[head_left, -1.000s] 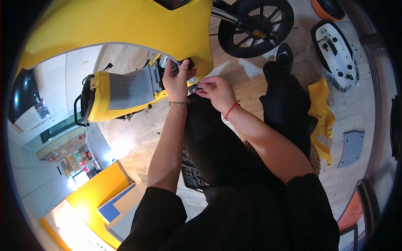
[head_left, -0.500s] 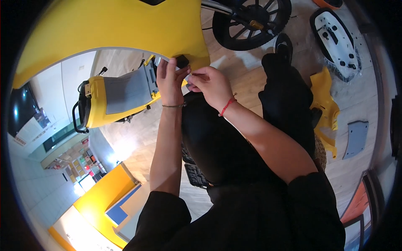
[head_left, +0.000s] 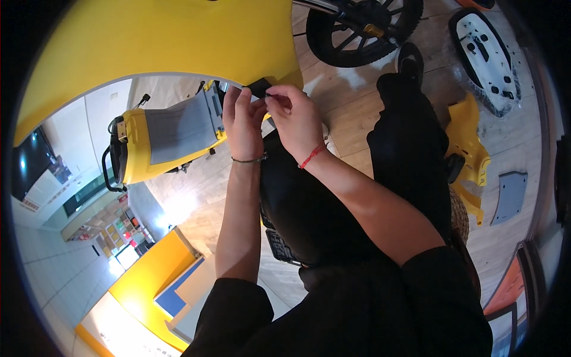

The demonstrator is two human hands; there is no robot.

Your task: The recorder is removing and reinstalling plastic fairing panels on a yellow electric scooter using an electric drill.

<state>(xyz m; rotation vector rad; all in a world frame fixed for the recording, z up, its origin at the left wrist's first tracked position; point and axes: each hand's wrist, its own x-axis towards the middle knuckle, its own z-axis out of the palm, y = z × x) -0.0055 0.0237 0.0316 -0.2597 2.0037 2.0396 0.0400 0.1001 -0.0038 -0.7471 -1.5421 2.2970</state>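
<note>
Just beyond the fingers (head_left: 242,103) lies a black block (head_left: 259,87)

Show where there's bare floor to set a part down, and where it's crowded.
Pale wooden floor is bare between the black spoked wheel and the black-trousered legs, and between the white oval black-rimmed shell, the yellow plastic panel and the grey curved panel. It is crowded around the left hand and right hand, by the large yellow curved body panel.

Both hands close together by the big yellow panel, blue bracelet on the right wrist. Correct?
Not blue: the head view shows a red bracelet on the right wrist. Rest stands: right hand and left hand close together by the big yellow panel.
</note>
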